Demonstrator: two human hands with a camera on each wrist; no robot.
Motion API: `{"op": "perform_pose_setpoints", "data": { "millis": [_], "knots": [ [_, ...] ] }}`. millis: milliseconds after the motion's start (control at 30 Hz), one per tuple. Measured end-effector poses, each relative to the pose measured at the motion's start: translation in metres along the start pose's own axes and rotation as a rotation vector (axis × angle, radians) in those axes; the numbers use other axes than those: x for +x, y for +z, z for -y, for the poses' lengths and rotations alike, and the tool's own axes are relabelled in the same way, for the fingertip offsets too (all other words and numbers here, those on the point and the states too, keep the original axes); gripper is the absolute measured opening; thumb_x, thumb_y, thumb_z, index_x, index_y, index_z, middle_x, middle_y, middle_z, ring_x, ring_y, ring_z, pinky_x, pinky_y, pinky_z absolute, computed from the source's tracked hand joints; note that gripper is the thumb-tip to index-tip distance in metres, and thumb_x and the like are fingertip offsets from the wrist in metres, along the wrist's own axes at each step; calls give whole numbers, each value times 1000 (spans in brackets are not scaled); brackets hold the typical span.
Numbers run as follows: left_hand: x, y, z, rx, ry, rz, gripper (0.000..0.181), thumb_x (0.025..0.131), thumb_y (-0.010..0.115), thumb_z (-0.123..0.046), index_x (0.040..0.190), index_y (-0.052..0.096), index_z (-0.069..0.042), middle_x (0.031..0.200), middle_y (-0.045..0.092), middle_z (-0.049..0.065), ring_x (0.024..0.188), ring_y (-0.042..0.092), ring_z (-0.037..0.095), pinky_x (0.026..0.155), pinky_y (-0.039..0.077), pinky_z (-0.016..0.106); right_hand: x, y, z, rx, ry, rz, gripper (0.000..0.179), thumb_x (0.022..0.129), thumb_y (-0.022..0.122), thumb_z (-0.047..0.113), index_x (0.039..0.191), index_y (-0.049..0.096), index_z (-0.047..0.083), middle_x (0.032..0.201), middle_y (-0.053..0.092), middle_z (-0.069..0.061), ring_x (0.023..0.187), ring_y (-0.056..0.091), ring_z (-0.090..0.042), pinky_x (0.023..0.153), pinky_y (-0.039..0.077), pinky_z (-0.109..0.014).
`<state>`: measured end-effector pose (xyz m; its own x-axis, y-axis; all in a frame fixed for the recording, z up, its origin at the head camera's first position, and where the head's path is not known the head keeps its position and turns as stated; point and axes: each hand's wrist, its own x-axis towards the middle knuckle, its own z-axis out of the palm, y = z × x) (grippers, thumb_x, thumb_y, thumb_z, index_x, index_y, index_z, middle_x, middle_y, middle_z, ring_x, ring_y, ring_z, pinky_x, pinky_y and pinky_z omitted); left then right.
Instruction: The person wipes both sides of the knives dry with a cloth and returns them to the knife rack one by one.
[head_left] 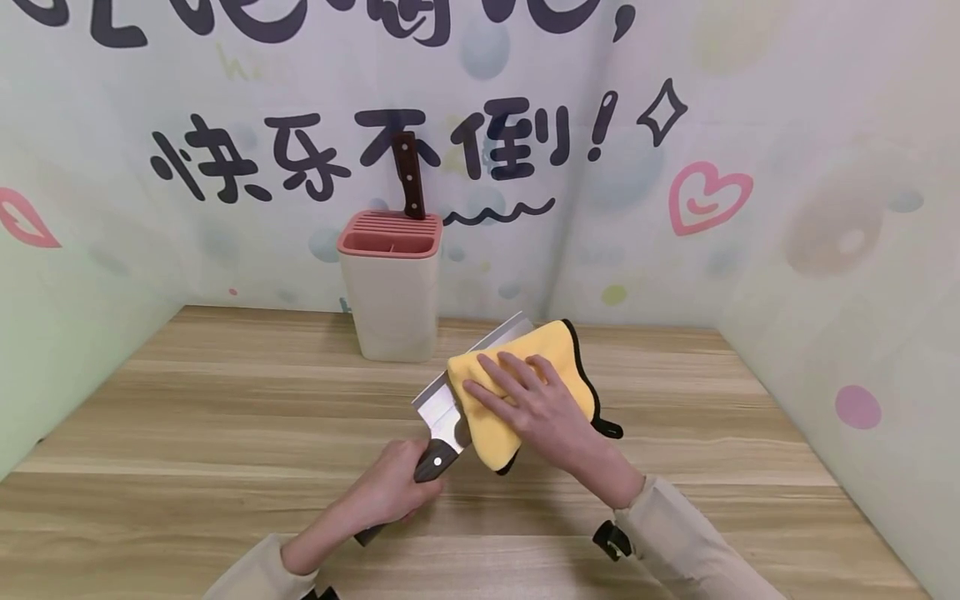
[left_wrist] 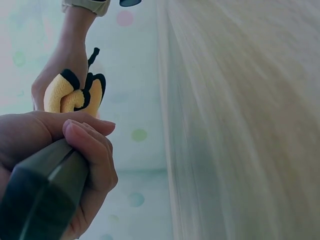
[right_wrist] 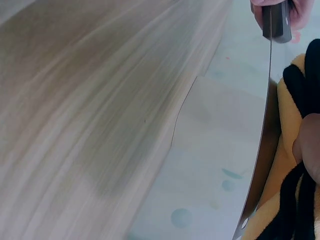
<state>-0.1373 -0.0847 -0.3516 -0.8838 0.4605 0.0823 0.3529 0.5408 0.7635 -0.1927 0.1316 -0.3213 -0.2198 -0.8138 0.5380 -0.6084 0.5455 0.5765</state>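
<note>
My left hand (head_left: pixel 393 483) grips the dark riveted handle of a cleaver (head_left: pixel 442 410), tilted with its broad blade pointing away and to the right. In the left wrist view, fingers curl round the handle (left_wrist: pixel 47 192). Over the blade lies a yellow cloth (head_left: pixel 487 429) with black edging and a black loop, covering much of its face. My right hand (head_left: pixel 551 417) holds this cloth against the blade, fingers spread across the top. The right wrist view shows the blade (right_wrist: pixel 262 135) nearly edge-on, the cloth bunched beside it and the thumb (right_wrist: pixel 309 147) on the cloth.
A white knife block (head_left: pixel 393 308) with a pink top stands at the back of the wooden table (head_left: pixel 225 417). A dark-handled knife (head_left: pixel 408 175) sticks up from its slots. Printed wall sheets (head_left: pixel 637 250) enclose the back and sides.
</note>
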Motion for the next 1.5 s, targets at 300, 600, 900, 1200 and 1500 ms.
{"op": "perform_pose_setpoints", "data": {
  "millis": [300, 600, 900, 1200, 1500],
  "knots": [
    [0, 0, 0, 9, -58, -20, 12, 73, 59, 0, 74, 47, -1, 52, 47, 2, 33, 41, 4, 29, 35, 20, -5, 4, -9, 28, 91, 14, 48, 78, 50, -2, 122, 53, 16, 126, 50, -11, 106, 50, -30, 80, 43, -43],
    [-2, 0, -1, -4, -92, -64, 27, 70, 70, -7, 72, 43, -4, 52, 45, 2, 31, 40, 4, 28, 34, 21, -13, 10, -20, 52, 191, 8, 52, 74, 60, -5, 121, 54, 16, 122, 52, -14, 104, 50, -32, 78, 42, -46],
    [-3, -1, 0, 163, -42, -194, 28, 64, 68, 2, 83, 48, 0, 64, 50, 2, 55, 46, 12, 44, 36, 20, -21, 12, -30, 101, 288, -9, 57, 67, 63, -13, 117, 57, 14, 118, 54, -16, 101, 52, -33, 75, 42, -46],
    [-5, -2, -4, 192, -56, -252, 38, 64, 68, 3, 97, 49, 0, 75, 56, 7, 64, 48, 15, 53, 40, 26, -30, 15, -34, 110, 379, 15, 63, 60, 65, -15, 117, 58, 13, 117, 55, -17, 99, 53, -33, 72, 42, -45],
    [-4, -5, -7, 176, -58, -279, 20, 69, 68, -3, 82, 53, -3, 63, 49, 0, 53, 42, 10, 42, 33, 20, -33, 13, -37, 218, 497, 12, 77, 48, 76, -12, 118, 56, 14, 114, 54, -17, 97, 52, -34, 69, 43, -46]
  ]
}}
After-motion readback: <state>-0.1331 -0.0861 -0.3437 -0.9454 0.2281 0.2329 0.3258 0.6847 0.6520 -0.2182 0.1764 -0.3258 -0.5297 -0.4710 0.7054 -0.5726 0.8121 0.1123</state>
